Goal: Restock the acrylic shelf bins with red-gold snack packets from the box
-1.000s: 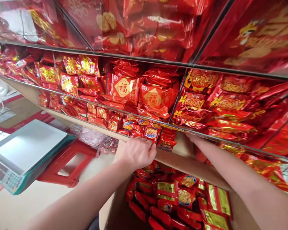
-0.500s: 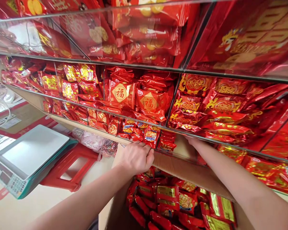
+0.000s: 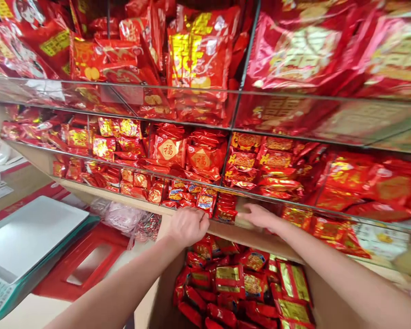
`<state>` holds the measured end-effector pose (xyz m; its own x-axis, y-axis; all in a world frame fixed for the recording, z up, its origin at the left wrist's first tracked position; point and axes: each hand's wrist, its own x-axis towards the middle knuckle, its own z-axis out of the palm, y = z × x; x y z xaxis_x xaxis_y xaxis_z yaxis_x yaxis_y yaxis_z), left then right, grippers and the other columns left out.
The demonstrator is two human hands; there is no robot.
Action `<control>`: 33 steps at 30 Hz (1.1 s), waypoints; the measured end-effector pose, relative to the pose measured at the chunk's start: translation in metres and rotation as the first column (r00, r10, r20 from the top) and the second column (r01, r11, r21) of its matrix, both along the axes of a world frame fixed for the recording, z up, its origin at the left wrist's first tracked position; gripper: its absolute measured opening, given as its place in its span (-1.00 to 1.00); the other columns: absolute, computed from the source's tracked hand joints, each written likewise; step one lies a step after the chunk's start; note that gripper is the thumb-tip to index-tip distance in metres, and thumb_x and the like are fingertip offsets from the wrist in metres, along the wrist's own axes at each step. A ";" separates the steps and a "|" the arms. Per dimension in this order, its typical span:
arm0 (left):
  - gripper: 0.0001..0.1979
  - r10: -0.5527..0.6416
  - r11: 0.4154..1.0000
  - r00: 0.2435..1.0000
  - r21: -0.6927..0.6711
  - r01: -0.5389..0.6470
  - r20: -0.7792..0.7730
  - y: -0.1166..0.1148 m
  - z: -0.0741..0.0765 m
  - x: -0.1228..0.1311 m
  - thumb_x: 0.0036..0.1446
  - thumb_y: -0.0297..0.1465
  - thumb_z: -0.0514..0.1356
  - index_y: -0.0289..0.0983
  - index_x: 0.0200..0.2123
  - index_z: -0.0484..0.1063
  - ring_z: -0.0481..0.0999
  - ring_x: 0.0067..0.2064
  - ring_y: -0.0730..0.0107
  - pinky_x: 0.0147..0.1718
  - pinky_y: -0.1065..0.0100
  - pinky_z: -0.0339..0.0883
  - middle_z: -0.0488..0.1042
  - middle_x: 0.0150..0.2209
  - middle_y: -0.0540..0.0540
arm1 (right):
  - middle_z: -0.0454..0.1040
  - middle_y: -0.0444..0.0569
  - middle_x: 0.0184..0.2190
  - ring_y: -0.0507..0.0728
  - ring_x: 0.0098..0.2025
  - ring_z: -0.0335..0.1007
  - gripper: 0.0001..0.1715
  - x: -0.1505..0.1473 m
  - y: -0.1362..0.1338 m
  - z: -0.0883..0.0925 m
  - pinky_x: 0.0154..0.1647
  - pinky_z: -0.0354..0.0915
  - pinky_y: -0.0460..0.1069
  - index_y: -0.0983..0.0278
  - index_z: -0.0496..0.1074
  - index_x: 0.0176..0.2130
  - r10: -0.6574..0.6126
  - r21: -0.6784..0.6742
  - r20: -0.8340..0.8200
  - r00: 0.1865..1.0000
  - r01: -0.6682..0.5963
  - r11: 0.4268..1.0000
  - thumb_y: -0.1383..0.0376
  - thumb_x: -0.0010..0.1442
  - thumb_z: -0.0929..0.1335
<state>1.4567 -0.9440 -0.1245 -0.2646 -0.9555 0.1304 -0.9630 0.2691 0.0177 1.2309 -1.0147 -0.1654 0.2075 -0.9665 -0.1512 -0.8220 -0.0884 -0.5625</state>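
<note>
My left hand (image 3: 188, 225) is curling against a red foil snack packet (image 3: 205, 202) at the front of the shelf (image 3: 89, 194) — grip unclear — my right hand (image 3: 260, 217) lying open alongside; the packet looks light and slippery, best pinched at its crimped seam.

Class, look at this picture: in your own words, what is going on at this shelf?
A person reaches both hands to the lowest shelf of a snack rack. The left hand curls against small packets at its front; the right hand rests open on its edge. A cardboard box of red and gold packets stands open below.
</note>
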 end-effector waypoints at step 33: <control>-0.82 -0.417 0.884 0.856 0.081 0.460 -0.306 0.109 -0.179 -0.020 -0.10 -0.42 0.13 -0.12 -0.39 0.47 0.02 0.16 0.07 -0.01 0.20 0.20 0.08 0.15 -0.04 | 0.05 -0.05 0.15 0.23 0.04 0.17 -0.43 0.006 0.207 -0.134 -0.03 0.15 0.05 0.23 0.41 -0.24 -0.226 -0.159 -0.199 0.954 0.196 0.968 0.61 -0.25 0.19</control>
<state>1.4370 -0.8352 -0.3038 -0.6346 -0.7622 0.1278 -0.6962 0.6356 0.3335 1.2373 -0.8081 -0.2992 -0.0261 -0.9991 -0.0336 -0.9298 0.0366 -0.3663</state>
